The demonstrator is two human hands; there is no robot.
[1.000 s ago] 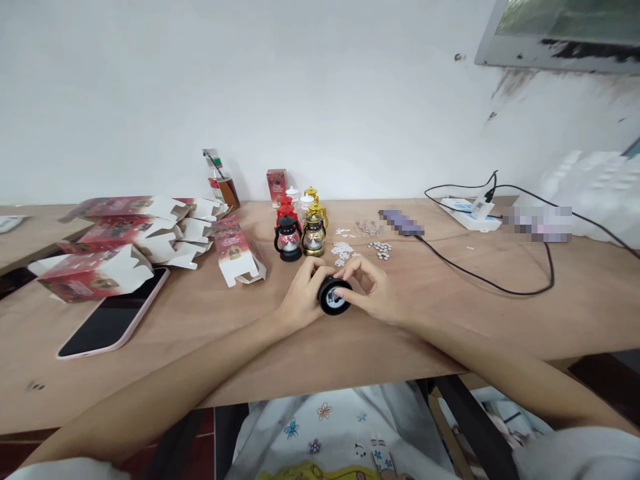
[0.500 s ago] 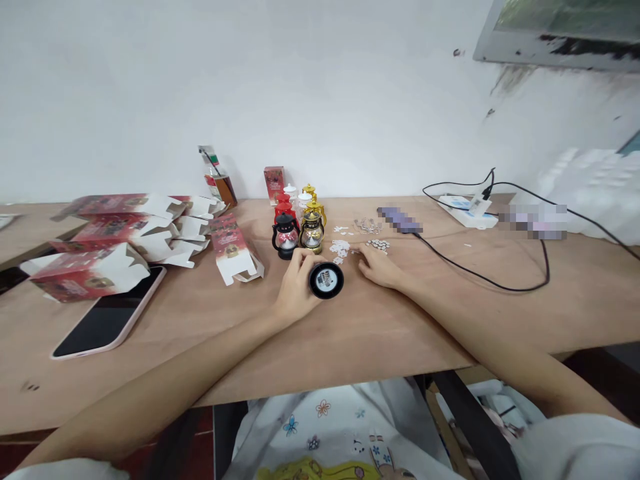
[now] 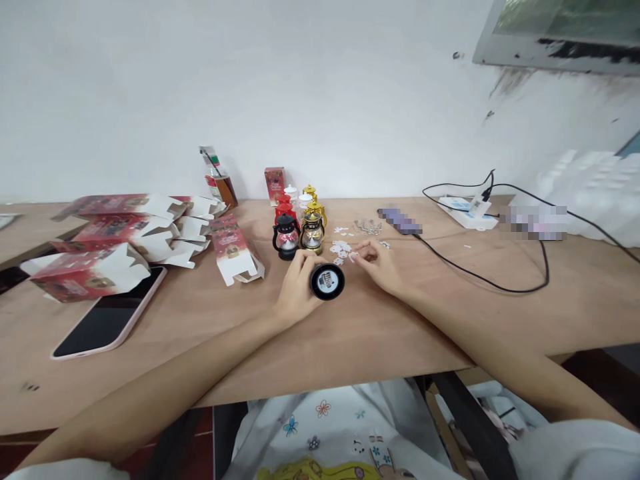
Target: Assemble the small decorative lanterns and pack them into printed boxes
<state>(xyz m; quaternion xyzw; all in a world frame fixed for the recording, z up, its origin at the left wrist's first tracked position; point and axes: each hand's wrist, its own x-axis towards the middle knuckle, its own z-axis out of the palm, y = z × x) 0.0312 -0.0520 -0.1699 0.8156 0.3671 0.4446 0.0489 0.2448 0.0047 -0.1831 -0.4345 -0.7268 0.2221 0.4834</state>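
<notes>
My left hand is closed around a black mini lantern, whose round underside faces me; a pale disc-shaped recess shows in it. The lantern's upper part is hidden by the hand. A small white piece is pinched in the fingertips of my right hand, just right of the lantern. Beside those fingers lies a heap of small white plastic pieces. Behind my left hand stand miniature lanterns: a black one, a bronze one, and red, white and gold ones farther back.
Small metal parts and partly hidden round silver discs lie past my right hand. Red-and-white cartons and a phone are at left. A bottle stands by the wall. A cable crosses the right side.
My right hand has moved a little toward the lantern, and its fingers now pinch a small white piece. The left hand and lantern have barely moved.
</notes>
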